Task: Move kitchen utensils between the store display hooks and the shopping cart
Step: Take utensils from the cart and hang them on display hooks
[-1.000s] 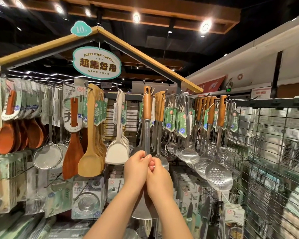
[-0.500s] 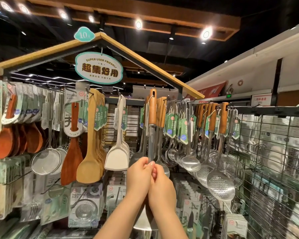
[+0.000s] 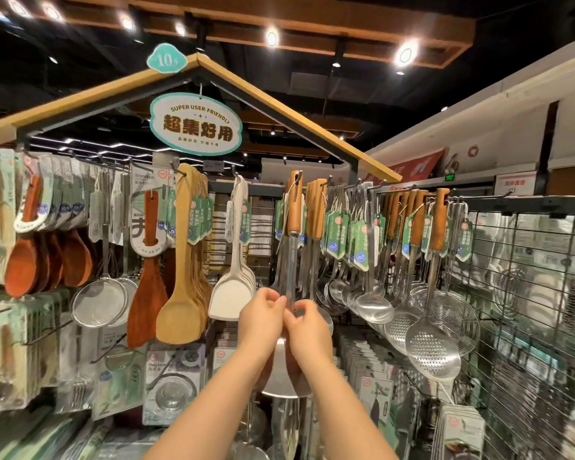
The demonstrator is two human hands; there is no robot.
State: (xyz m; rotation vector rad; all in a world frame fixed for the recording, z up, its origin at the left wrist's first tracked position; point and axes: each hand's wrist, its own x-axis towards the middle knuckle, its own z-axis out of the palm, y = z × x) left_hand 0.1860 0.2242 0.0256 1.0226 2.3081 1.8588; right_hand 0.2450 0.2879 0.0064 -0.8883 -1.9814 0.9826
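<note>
A steel spatula with a wooden handle (image 3: 294, 210) stands upright in front of the display, its handle top at a hook (image 3: 299, 175) among similar spatulas. My left hand (image 3: 263, 318) and my right hand (image 3: 307, 323) both pinch its metal shaft from either side, just above the blade. The wide steel blade (image 3: 279, 376) shows below and between my wrists, partly hidden by them. The shopping cart is out of view.
Wooden spatulas (image 3: 183, 260), a white turner (image 3: 234, 287), strainers (image 3: 100, 303) and red-brown spoons (image 3: 24, 263) hang to the left. Ladles (image 3: 374, 303) and skimmers (image 3: 432, 346) hang to the right, in front of a wire grid panel (image 3: 528, 293). Packaged goods fill lower pegs.
The spatula and both hands sit lower in view as the camera tilted up. The handle top has come nearer the hook. My grip on the shaft is the same.
</note>
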